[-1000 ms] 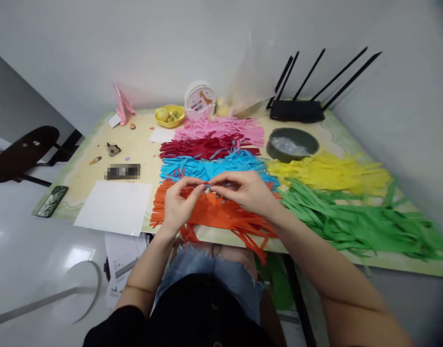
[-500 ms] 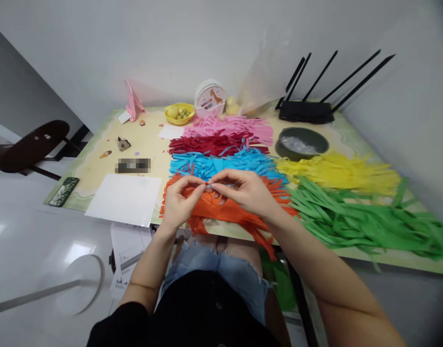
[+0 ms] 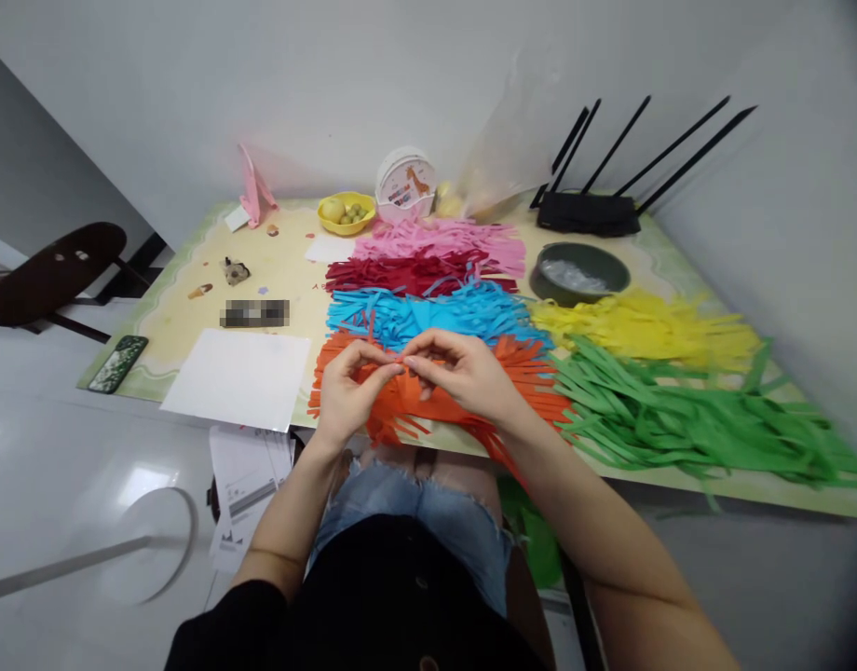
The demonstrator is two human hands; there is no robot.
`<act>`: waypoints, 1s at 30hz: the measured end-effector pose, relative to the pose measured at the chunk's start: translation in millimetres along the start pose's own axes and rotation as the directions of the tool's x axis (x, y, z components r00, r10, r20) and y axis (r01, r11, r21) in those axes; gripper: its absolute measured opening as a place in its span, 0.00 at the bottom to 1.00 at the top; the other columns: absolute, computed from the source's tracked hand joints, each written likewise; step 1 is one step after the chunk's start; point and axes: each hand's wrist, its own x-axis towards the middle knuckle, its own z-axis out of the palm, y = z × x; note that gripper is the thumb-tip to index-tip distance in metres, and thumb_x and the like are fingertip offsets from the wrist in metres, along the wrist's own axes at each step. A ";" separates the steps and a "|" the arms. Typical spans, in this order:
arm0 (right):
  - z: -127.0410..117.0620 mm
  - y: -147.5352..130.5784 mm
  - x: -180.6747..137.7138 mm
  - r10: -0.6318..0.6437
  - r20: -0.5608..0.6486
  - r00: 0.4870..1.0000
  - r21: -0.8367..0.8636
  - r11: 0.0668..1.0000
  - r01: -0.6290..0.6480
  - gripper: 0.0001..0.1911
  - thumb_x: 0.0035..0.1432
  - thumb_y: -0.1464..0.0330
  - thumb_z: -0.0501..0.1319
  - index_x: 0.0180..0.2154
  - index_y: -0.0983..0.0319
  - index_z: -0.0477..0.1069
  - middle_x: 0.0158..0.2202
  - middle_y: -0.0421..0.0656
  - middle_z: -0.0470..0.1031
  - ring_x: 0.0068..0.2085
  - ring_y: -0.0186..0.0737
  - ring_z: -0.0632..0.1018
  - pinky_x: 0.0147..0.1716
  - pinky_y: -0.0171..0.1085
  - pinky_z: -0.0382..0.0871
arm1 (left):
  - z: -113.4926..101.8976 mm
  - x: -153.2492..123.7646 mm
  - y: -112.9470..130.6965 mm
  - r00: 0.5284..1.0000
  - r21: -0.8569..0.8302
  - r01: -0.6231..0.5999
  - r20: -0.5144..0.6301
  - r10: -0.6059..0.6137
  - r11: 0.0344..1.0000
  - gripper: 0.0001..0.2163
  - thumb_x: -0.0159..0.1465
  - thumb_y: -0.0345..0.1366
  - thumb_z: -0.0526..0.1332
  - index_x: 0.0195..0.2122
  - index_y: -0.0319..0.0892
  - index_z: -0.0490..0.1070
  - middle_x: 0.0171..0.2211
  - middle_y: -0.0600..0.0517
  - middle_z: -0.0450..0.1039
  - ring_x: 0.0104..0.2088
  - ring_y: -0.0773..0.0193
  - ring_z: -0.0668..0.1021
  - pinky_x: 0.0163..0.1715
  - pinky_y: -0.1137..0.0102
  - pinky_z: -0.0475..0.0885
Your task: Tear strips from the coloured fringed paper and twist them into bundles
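Note:
Fingertip to fingertip, my left hand (image 3: 351, 387) and my right hand (image 3: 460, 373) meet above the orange fringed material (image 3: 533, 382). Thumb and forefinger are pinched together on both. A thin orange-red strand shows as a tiny bit between the fingertips; most of it is hidden. Under the hands the orange fringe spreads across the table's front edge, some strips hanging over. Just behind it lies blue fringe (image 3: 428, 312), then dark red fringe (image 3: 414, 275) and pink fringe (image 3: 442, 244). To the right are green fringe (image 3: 694, 419) and yellow fringe (image 3: 659, 331).
A dark green bowl (image 3: 547, 284) holding clear plastic sits near a black router (image 3: 588, 214). On the left are white paper (image 3: 237, 377), a phone (image 3: 117, 363) and a blurred dark item (image 3: 254, 313). Behind stand a yellow fruit dish (image 3: 346, 228) and a giraffe-print container (image 3: 405, 186).
Both hands keep their pinch at nearly the same place, with the right fingers shifted slightly. The whole view has tilted a little, so the table appears slightly higher and further left.

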 end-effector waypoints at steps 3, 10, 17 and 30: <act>3.8 4.3 -0.4 0.025 -0.011 1.000 0.112 0.993 -0.024 0.18 0.56 0.54 0.67 0.36 0.63 0.74 0.27 0.38 0.74 0.20 0.29 0.74 0.19 0.32 0.74 | 3.7 -3.5 -4.0 0.998 -0.034 -0.009 -0.055 0.007 0.999 0.09 0.57 0.39 0.73 0.30 0.40 0.76 0.30 0.51 0.79 0.33 0.65 0.81 0.39 0.70 0.77; 3.1 5.6 -4.6 0.003 -0.054 0.999 -0.004 1.000 -0.003 0.15 0.58 0.58 0.67 0.39 0.63 0.78 0.29 0.40 0.77 0.20 0.29 0.74 0.21 0.32 0.71 | 2.4 -6.3 -8.0 0.999 -0.081 0.030 -0.038 -0.033 0.996 0.07 0.58 0.37 0.71 0.32 0.41 0.77 0.32 0.50 0.81 0.35 0.64 0.83 0.40 0.71 0.78; -3.7 -2.0 -3.0 0.041 0.010 0.999 -0.107 0.993 -0.039 0.14 0.56 0.59 0.67 0.36 0.64 0.79 0.29 0.42 0.79 0.20 0.30 0.73 0.22 0.32 0.68 | 2.4 -6.8 -14.1 0.988 -0.132 0.154 0.043 -0.150 0.979 0.13 0.52 0.41 0.75 0.32 0.40 0.77 0.32 0.50 0.81 0.34 0.64 0.83 0.38 0.71 0.78; 5.3 -9.6 -2.0 -0.069 -0.039 0.997 -0.287 0.956 0.055 0.13 0.61 0.59 0.64 0.33 0.62 0.79 0.30 0.44 0.81 0.26 0.36 0.78 0.24 0.34 0.71 | 1.2 -7.3 -23.0 0.964 -0.305 0.264 0.114 -0.240 0.915 0.16 0.52 0.46 0.75 0.33 0.41 0.77 0.30 0.51 0.81 0.32 0.63 0.83 0.40 0.68 0.78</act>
